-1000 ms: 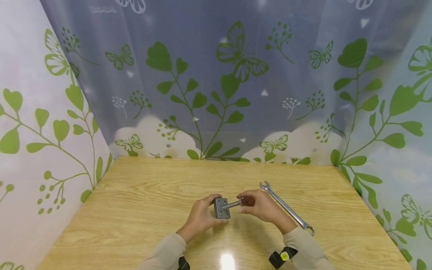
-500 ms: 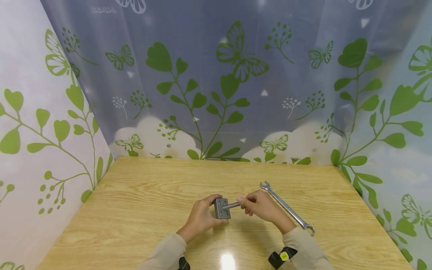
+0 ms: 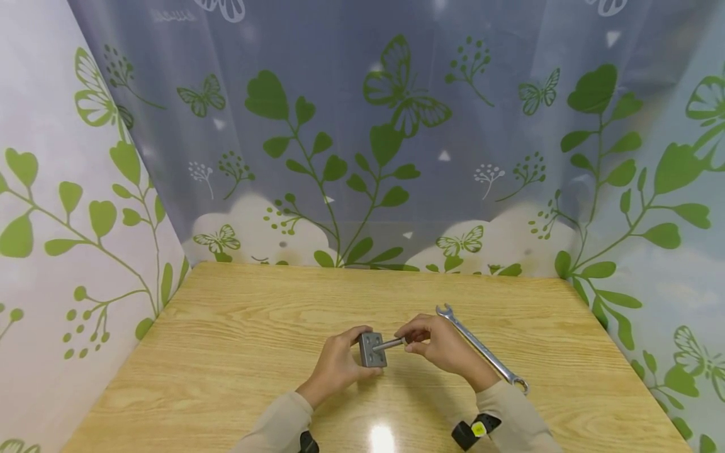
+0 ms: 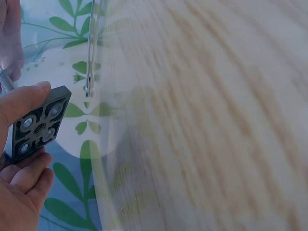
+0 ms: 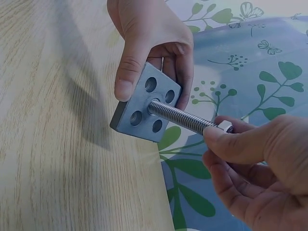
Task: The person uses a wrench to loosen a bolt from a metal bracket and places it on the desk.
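Observation:
My left hand (image 3: 335,363) grips a square dark-grey metal plate (image 3: 372,360) by its edges, thumb on one side and fingers on the other. In the right wrist view, several round holes surround the centre of the plate (image 5: 129,126). A threaded bolt (image 5: 180,117) stands out of that centre. Thumb and fingers of my right hand (image 5: 269,168) pinch the bolt's hexagonal head at its free end. The left wrist view has the plate's recessed back (image 4: 39,126) towards the camera. Both hands are held above the table. The right hand's far fingers are partly hidden.
A combination wrench (image 3: 481,348) lies slantwise on the wooden table (image 3: 255,314), close beside my right hand and forearm. Printed curtains (image 3: 351,157) with leaves and butterflies border the back and sides of the table.
My right thumb and fingers have shifted round the bolt head, rolling forward and then back. The left hand and plate stay in place, and so does the wrench.

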Demonstrator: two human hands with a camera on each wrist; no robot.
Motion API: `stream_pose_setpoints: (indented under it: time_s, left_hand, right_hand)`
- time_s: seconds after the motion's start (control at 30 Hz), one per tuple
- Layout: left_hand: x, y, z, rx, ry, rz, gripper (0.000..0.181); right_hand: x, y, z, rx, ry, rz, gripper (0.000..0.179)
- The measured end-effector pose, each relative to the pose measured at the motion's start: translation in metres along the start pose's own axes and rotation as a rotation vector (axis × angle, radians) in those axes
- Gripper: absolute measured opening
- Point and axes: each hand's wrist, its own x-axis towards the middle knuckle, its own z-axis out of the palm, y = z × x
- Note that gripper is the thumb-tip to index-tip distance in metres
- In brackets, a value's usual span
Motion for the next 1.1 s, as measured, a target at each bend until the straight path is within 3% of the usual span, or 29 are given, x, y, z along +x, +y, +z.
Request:
stream_pose_setpoints:
  time_s: [0.17, 0.43, 0.67, 0.77, 0.97, 1.1]
  left_hand:
    - [-0.0001, 0.0001, -0.0003, 0.005, 0.0, -0.001, 0.07]
    - [-0.0008, -0.0011, 0.0001, 0.003, 0.0, 0.004, 0.071]
    - [-0.0005, -0.0001, 0.0003, 0.005, -0.001, 0.002, 0.071]
    - [-0.0003, 0.0018, -0.0004, -0.001, -0.003, 0.002, 0.071]
    - [-0.0001, 0.0029, -0.0015, 0.0, -0.005, 0.005, 0.071]
    - [-0.0002, 0.0024, -0.0012, 0.001, 0.0, 0.007, 0.071]
  right_hand:
    - [0.0006, 0.0, -0.0001, -0.005, 0.0, -0.006, 0.023]
    - [0.001, 0.0059, 0.0026, -0.078, -0.082, 0.041, 0.032]
    - [0.0016, -0.0003, 0.0025, -0.016, -0.028, 0.121, 0.043]
    - [0.0017, -0.003, 0.0013, -0.001, -0.019, 0.134, 0.04]
    - [0.0022, -0.0016, -0.0007, -0.03, -0.023, 0.062, 0.019]
    - [0.0018, -0.0008, -0.0014, -0.038, 0.001, -0.013, 0.017]
